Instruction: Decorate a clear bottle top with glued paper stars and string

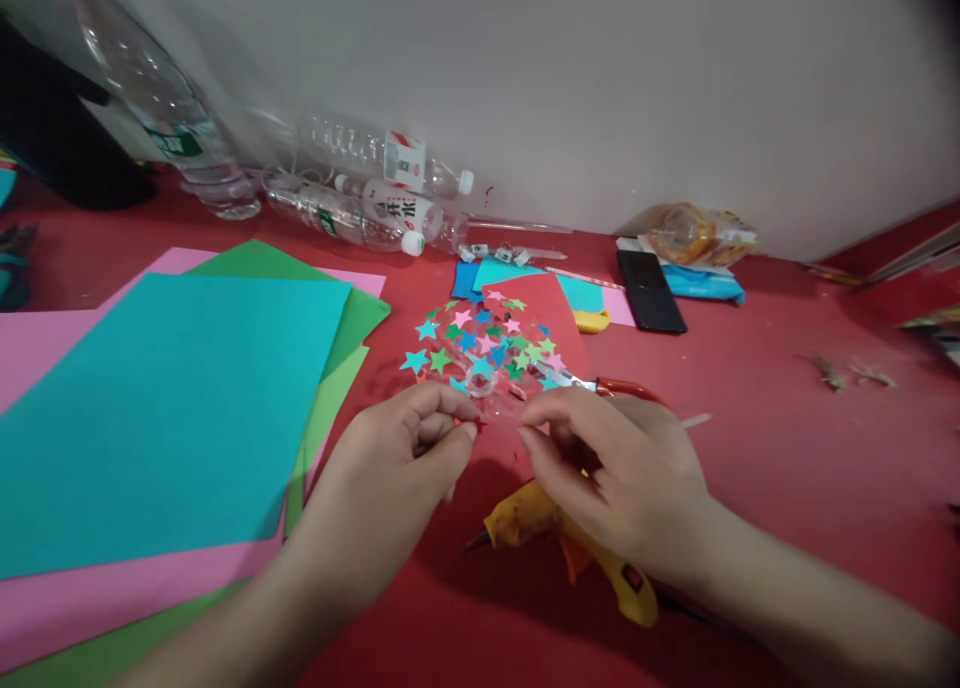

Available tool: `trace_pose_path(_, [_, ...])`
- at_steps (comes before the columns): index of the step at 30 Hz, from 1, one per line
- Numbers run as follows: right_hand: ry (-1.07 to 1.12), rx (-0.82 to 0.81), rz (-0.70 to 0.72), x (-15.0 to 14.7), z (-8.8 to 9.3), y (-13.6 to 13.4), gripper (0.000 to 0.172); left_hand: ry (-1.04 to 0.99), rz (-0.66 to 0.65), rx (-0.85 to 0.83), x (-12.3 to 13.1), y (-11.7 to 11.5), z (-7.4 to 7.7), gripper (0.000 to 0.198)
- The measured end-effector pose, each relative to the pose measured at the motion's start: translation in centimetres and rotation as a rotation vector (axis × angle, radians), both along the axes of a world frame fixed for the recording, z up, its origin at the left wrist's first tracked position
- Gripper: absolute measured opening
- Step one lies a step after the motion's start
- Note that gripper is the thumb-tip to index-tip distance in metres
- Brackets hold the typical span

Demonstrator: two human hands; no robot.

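My left hand [409,443] is closed in a pinch on a tiny red piece, too small to name, just above the red table. My right hand [615,473] is closed too, thumb and fingers pressed together close to the left fingertips; what it holds is hidden. Just beyond both hands lies a small roll of clear tape [480,381] among several paper stars [484,340] in pink, blue and green. A yellow glue gun [577,548] lies under my right hand, nozzle pointing left. Red-handled scissors [626,389] lie behind my right hand.
Teal, pink and green paper sheets [165,408] are stacked at the left. Empty plastic bottles [367,203] lie along the wall, one [161,103] standing. A black phone [649,290], a blue pack and a snack bag [697,233] sit at the back right. Paper scraps lie far right.
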State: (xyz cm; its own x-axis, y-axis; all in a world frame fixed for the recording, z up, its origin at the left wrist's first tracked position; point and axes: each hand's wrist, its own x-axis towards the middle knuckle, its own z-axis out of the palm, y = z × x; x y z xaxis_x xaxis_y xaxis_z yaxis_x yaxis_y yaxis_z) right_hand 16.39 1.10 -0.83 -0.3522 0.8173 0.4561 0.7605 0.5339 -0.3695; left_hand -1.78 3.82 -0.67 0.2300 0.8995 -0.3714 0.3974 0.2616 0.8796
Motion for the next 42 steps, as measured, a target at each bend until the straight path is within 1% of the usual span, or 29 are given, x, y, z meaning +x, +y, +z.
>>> trace_pose_path(7, [0.012, -0.001, 0.033, -0.4, 0.2, 0.0, 0.006, 0.038, -0.013, 0.002, -0.3, 0.0, 0.0, 0.011])
trace_pose_path(12, [0.001, 0.001, 0.031, -0.4, 0.1, -0.1, 0.007, 0.016, 0.003, 0.031, -0.3, 0.1, 0.0, 0.009])
trace_pose_path(20, [-0.021, -0.028, 0.051, -0.4, 0.1, -0.2, 0.013, -0.004, -0.018, 0.001, -0.5, 0.2, -0.5, 0.019])
trace_pose_path(27, [-0.040, -0.005, 0.058, -0.5, -0.4, -0.1, 0.013, -0.026, -0.035, 0.080, -0.7, 0.1, -1.0, 0.019])
trace_pose_path(33, [-0.048, -0.004, 0.054, -0.4, -0.3, 0.0, 0.013, -0.022, -0.047, 0.103, -0.6, 0.2, -1.2, 0.018])
trace_pose_path(42, [-0.065, 0.006, 0.007, 0.1, -0.8, 0.2, 0.012, 0.022, -0.025, 0.094, -0.4, 0.0, -0.7, 0.015])
